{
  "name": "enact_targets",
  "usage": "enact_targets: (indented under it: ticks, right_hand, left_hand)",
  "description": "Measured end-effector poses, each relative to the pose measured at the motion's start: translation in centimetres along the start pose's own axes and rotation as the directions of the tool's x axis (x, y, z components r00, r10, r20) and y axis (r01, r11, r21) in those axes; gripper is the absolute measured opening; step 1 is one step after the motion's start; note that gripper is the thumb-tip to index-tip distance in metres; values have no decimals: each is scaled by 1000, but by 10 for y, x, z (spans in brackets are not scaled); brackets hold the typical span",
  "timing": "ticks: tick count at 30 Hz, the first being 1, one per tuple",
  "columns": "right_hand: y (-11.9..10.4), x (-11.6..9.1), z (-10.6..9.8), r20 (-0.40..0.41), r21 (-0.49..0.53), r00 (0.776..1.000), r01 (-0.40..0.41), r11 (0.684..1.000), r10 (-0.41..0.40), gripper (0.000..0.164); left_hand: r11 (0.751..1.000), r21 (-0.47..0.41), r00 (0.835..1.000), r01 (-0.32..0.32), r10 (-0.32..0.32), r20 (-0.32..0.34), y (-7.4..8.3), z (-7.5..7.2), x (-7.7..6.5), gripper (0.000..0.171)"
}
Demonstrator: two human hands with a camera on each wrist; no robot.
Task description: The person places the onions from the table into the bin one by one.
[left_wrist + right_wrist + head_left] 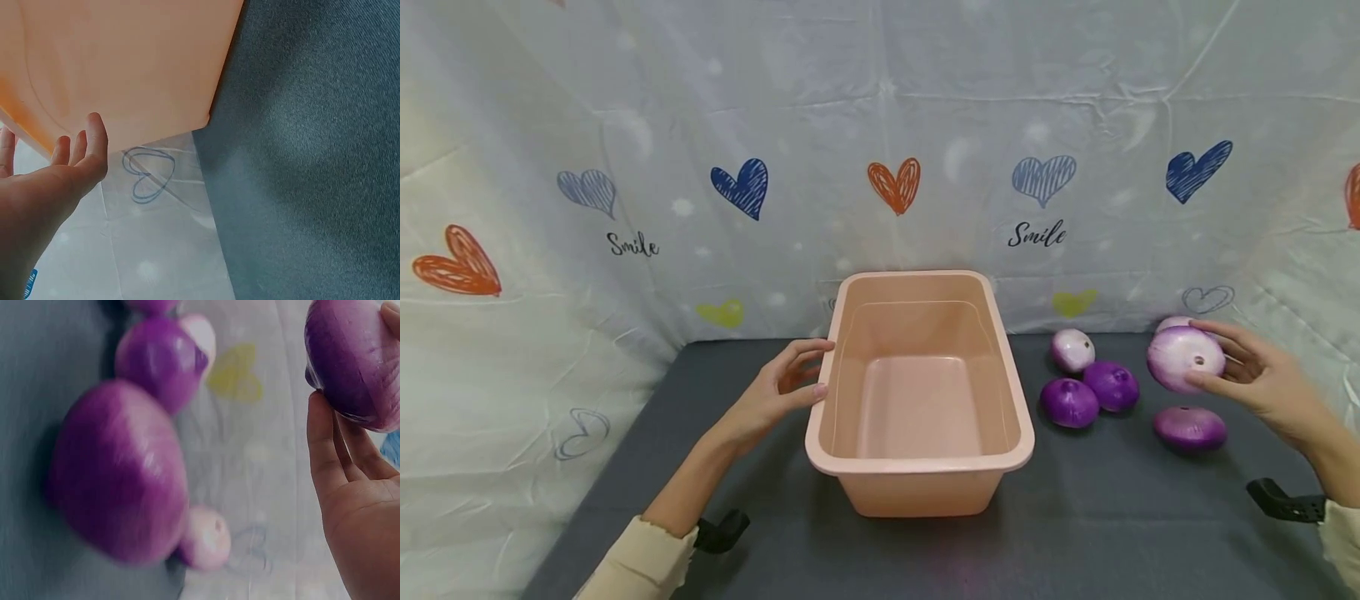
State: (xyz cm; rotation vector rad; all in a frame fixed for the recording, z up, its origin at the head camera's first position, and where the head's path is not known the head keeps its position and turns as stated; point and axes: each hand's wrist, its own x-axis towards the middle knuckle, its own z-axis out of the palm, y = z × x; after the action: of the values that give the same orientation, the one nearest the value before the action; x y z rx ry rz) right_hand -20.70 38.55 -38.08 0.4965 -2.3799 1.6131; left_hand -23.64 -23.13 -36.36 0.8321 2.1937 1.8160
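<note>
In the head view, my right hand (1273,379) grips a purple-and-white onion (1183,358) between thumb and fingers, raised over the right part of the table. The right wrist view also shows the held onion (353,359) at the fingertips. My left hand (775,387) is at the left rim of a peach plastic basin (921,465), its thumb and fingertips at the edge. From the left wrist view, its fingers (95,140) are loosely bent beside the basin's outer wall (131,62). No onion shows inside the basin.
Right of the basin sit two deep purple onions (1070,403) and a paler onion (1072,350). A flattish purple onion (1190,428) lies below the right hand, and another pale onion (1172,322) is partly hidden behind the held one. A heart-printed curtain (820,100) backs the dark table (1075,525).
</note>
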Motion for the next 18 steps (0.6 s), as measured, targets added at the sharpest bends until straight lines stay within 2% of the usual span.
enact_targets:
  ticks: [5,12,18]
  right_hand:
    - [-13,11,21,63,138,997,27,990,-36,67]
    - [-31,27,45,88,176,994,53,983,-69,65]
    - [-51,42,61,104,204,992,52,978,-74,65]
  left_hand:
    - [1000,15,1000,7,-7,-16,-1,1,4,58]
    - [1000,31,1000,5,-4,-28,-3,-2,15,55]
    - [999,31,999,8,-7,-33,-4,-6,19,56]
